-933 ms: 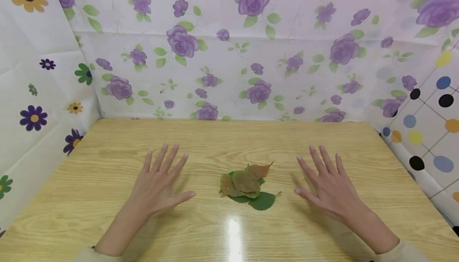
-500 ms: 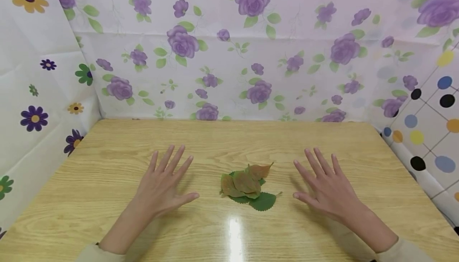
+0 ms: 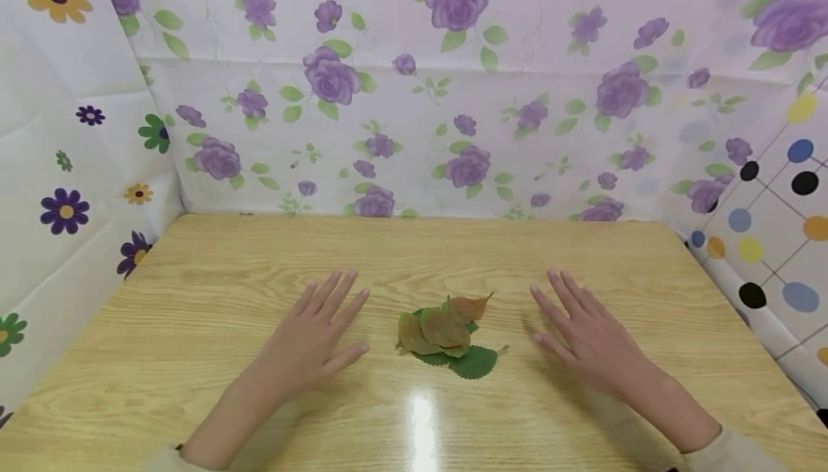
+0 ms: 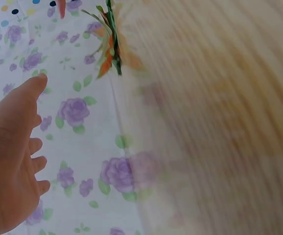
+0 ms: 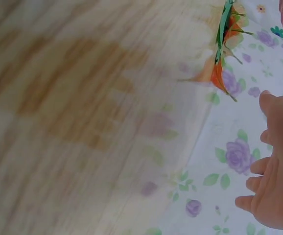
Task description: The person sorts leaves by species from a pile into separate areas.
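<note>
A small pile of leaves [image 3: 443, 330], brownish-green and reddish over darker green ones, lies on the wooden table [image 3: 414, 256]. To its left my left hand [image 3: 310, 343] hovers palm down, fingers straight and slightly spread, holding nothing. My right hand [image 3: 591, 339] is held the same way on the other side, also apart from the pile. In the left wrist view the leaves [image 4: 113, 44] show edge-on beyond the left thumb [image 4: 34, 88]. The right wrist view has the leaves [image 5: 222, 49] at the top, past the right hand [image 5: 278, 166].
Behind the table hangs a white cloth with purple roses [image 3: 401, 98]. A flowered cloth [image 3: 77, 170] covers the left side, and a dotted, lined cloth [image 3: 776, 242] the right. Light glares off the table's front middle.
My left hand has moved right, toward the leaves. The right hand has shifted slightly, its fingers drawing closer together. The leaves stay where they were.
</note>
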Action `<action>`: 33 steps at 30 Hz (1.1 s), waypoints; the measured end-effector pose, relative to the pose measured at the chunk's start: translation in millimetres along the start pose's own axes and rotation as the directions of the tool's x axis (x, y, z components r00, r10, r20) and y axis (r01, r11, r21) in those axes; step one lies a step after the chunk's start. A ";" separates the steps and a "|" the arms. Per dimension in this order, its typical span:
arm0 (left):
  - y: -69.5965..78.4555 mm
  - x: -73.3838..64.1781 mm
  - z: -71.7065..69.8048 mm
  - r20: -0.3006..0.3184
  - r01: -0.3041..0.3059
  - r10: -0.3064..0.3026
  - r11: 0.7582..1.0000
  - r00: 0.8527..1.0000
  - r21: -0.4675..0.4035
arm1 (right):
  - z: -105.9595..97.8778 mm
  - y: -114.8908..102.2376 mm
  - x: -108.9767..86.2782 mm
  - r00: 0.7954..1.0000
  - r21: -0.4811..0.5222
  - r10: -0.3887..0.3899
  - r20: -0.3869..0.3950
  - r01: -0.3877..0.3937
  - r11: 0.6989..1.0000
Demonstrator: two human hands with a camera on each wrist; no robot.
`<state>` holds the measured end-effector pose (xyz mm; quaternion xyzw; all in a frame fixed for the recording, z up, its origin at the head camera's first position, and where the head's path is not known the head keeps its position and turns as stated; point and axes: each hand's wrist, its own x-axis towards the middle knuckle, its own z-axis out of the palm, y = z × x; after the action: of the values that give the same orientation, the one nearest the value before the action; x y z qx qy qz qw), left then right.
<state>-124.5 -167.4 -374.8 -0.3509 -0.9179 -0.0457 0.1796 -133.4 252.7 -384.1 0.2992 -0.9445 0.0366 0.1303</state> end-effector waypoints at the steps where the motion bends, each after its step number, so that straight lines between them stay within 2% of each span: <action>1: 2.8 2.2 -0.8 0.000 -0.019 0.019 1.000 1.000 -0.003 | -0.5 -0.7 0.4 1.000 0.008 -0.002 0.001 0.002 1.000; 4: 11.2 8.0 -2.0 0.012 -0.077 0.078 0.997 0.997 -0.020 | -1.3 -4.1 2.9 1.000 0.042 -0.017 -0.002 0.018 0.999; 7: 18.9 12.9 -1.4 0.033 -0.120 0.122 0.991 0.992 -0.050 | -0.8 -7.8 6.4 0.998 0.075 -0.055 -0.040 0.057 0.995; 13: 33.9 25.7 4.0 0.088 -0.171 0.182 0.978 0.979 -0.120 | 1.0 -14.2 14.9 0.979 0.124 -0.141 -0.149 0.160 0.979; 17: 42.8 33.8 8.5 0.146 -0.196 0.213 0.973 0.966 -0.121 | 2.3 -19.4 23.0 0.968 0.141 -0.182 -0.172 0.207 0.968; 21: 49.5 40.5 12.4 0.177 -0.209 0.228 0.971 0.958 -0.117 | 3.2 -25.7 31.3 0.972 0.155 -0.186 -0.143 0.208 0.966; 27: 56.8 50.7 17.6 0.244 -0.202 0.228 0.971 0.943 -0.127 | 3.4 -32.8 43.2 0.993 0.240 -0.107 -0.045 0.115 0.964; 30: 60.0 56.7 19.7 0.280 -0.199 0.228 0.972 0.933 -0.127 | 5.0 -34.4 48.6 0.997 0.271 -0.079 -0.003 0.077 0.960; 33: 63.3 62.2 22.3 0.311 -0.199 0.234 0.970 0.921 -0.139 | 7.8 -34.6 53.7 0.996 0.276 -0.082 0.017 0.074 0.958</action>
<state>-132.1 -76.2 -375.8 -0.4620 -0.8867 -0.0151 0.0111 -157.5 193.4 -377.6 0.3520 -0.9195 0.1577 0.0753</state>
